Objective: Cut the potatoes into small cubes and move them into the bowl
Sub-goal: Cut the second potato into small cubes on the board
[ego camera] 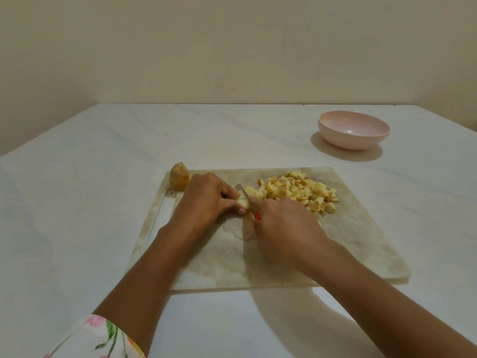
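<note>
Left hand (206,200) holds a potato piece (244,202); right hand (281,226) grips the red-handled knife (257,216). Potato cubes (302,193) crowd beside the blade; potato half (179,176) behind; pink bowl (353,129) well apart.

Dim, warm indoor light from above right. The round pink bowl (353,130) throws a soft shadow leftward across the white table (77,202), with a small glare spot inside. Focus soft throughout; mild wide-angle stretch toward the table's near edge.
</note>
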